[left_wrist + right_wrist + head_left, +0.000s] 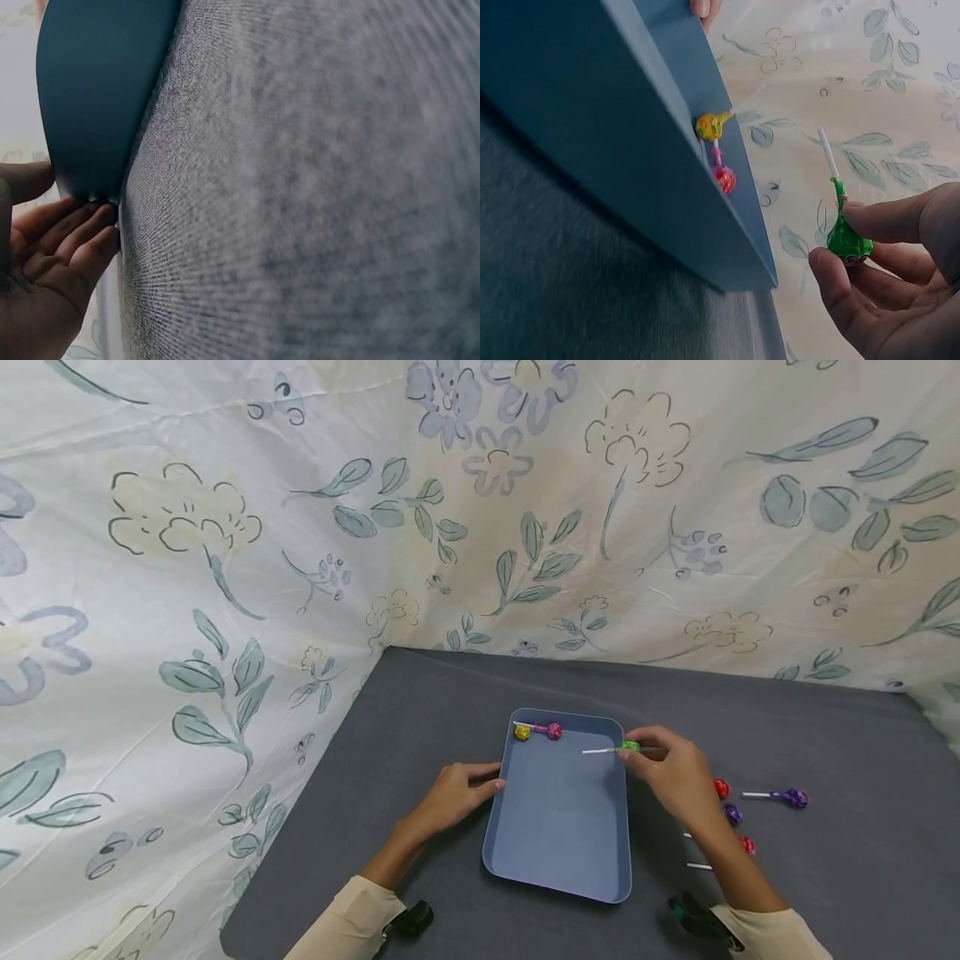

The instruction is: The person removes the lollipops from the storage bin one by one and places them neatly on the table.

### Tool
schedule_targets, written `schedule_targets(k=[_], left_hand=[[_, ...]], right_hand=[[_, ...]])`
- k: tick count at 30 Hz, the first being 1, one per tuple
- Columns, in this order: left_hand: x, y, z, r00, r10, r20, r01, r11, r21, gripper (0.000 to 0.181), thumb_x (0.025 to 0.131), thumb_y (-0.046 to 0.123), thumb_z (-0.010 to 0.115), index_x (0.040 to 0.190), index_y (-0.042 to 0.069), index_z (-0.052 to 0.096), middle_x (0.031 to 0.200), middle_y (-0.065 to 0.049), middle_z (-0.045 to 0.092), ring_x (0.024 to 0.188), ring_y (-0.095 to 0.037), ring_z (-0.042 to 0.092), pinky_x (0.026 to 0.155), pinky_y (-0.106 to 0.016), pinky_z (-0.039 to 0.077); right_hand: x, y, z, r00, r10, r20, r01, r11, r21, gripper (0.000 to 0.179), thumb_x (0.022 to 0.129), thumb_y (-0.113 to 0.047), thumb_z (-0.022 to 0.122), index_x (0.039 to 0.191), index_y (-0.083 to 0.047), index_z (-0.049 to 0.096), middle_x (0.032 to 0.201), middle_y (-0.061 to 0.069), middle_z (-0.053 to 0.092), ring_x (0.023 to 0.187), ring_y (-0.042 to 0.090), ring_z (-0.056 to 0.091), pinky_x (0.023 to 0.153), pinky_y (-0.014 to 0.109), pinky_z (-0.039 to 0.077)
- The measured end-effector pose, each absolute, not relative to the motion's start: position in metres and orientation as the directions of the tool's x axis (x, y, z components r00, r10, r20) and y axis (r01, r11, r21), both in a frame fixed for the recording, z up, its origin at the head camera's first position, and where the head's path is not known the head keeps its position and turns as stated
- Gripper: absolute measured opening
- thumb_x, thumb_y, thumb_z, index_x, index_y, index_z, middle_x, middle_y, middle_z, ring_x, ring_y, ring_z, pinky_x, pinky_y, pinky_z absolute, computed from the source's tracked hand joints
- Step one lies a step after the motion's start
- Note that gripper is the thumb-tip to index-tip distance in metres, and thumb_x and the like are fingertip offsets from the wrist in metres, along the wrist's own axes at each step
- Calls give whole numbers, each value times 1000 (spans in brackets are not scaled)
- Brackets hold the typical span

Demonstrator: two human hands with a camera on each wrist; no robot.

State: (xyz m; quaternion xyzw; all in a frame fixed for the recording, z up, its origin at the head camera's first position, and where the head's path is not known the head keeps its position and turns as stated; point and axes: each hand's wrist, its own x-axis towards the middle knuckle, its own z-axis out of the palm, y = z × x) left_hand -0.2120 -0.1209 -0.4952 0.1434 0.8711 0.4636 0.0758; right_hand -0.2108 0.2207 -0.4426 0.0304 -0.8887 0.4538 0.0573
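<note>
A blue-grey tray point(555, 827) lies on the dark cloth. My left hand point(452, 795) holds its left side, thumb at the rim and fingers point(94, 232) against the outer wall. Over the tray's right rim, my right hand point(671, 768) pinches a green-wrapped lollipop point(846, 238) by its head between thumb and fingers. The white stick of that lollipop points left over the tray in the head view. Inside the tray's far left corner lie a yellow lollipop point(522, 733) and a pink lollipop point(553, 731), close together.
Right of the tray, a purple lollipop point(795, 797) lies on the cloth. Nearer the right forearm are a red lollipop point(722, 788), another purple one point(733, 814) and another red one point(747, 845), partly hidden by the arm. A flower-patterned curtain point(525, 568) stands behind and to the left.
</note>
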Motion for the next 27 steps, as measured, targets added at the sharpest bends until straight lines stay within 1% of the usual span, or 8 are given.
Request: schedule_targets(k=[7,11,14,18,21,24,25,27], left_hand=[[-213,-120,-494,-949,317,-2,176,530,830,49,104,36,68,141,4,68,140,-12,70,127,-27,68,107,-49,54],[-212,-121,-494,-948,317,-3,176,534,827,49,104,36,68,141,3,68,140,-13,69,128,-27,68,107,-49,54],[-212,-121,-493,-948,317,-1,177,534,827,49,104,35,68,141,3,68,140,-13,69,128,-27,68,107,-49,54],[-212,-121,-492,-947,321,1,180,527,830,49,105,35,68,142,3,67,141,-13,68,128,-27,68,108,-49,53],[-211,-121,-492,-945,327,2,183,524,832,49,105,34,68,142,2,67,142,-13,68,128,-26,68,108,-49,53],[-211,-121,-492,-944,330,3,186,523,832,49,105,34,68,142,2,67,142,-13,68,127,-26,68,108,-48,54],[-211,-121,-492,-944,330,3,186,523,831,49,105,34,68,142,2,67,142,-13,68,127,-26,68,108,-48,54],[-211,-121,-492,-944,329,5,187,525,830,49,105,34,68,142,2,67,141,-13,68,127,-26,68,108,-48,54]], right_hand=[[-205,237,-448,-991,25,129,-85,624,-777,31,100,-27,77,123,-6,73,118,20,76,107,41,75,73,33,55],[-199,247,-451,-991,26,134,-88,636,-767,36,101,-31,75,126,-5,72,119,22,75,103,40,76,67,31,55],[-194,256,-451,-991,28,129,-81,643,-762,39,103,-33,73,129,-5,71,122,25,74,95,37,78,63,30,56],[-190,266,-451,-992,40,124,-67,657,-751,39,104,-32,72,131,-5,70,120,26,74,94,38,78,66,32,56],[-187,273,-453,-992,50,119,-55,669,-741,40,104,-33,72,131,-5,70,119,26,75,102,44,76,65,34,54],[-184,281,-455,-993,55,101,-37,679,-733,41,104,-35,71,133,-6,70,123,28,73,104,46,74,63,34,54],[-183,283,-456,-994,55,97,-33,681,-731,42,104,-35,71,134,-6,69,124,28,73,104,47,74,63,37,55],[-181,288,-457,-995,60,82,-19,684,-729,43,104,-37,70,135,-6,69,127,28,72,97,40,76,64,38,56]])
